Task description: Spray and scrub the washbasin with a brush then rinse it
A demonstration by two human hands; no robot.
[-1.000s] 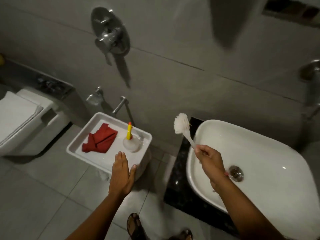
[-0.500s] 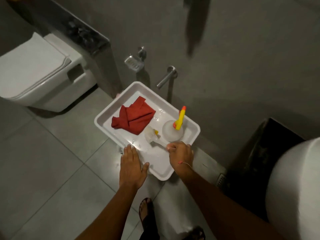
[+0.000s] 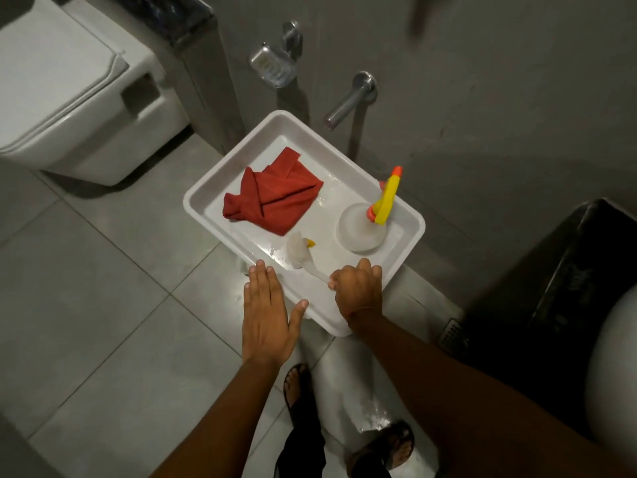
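The white tray [image 3: 220,182] is the hub here: the right hand [image 3: 356,291] is curled tight around the handle of the white brush [image 3: 299,255], whose bristle head lies inside the tray near its front edge, and the left hand [image 3: 267,313] is flat with fingers spread, fingertips touching the tray's front-left rim. Also in the tray are a folded red cloth [image 3: 272,198] toward the back-left and a clear spray bottle [image 3: 362,229] with a yellow-and-orange nozzle standing upright on the right. The washbasin [image 3: 613,357] only peeks in well off to the tray's right, with the toilet [image 3: 69,98] off to the tray's back-left.
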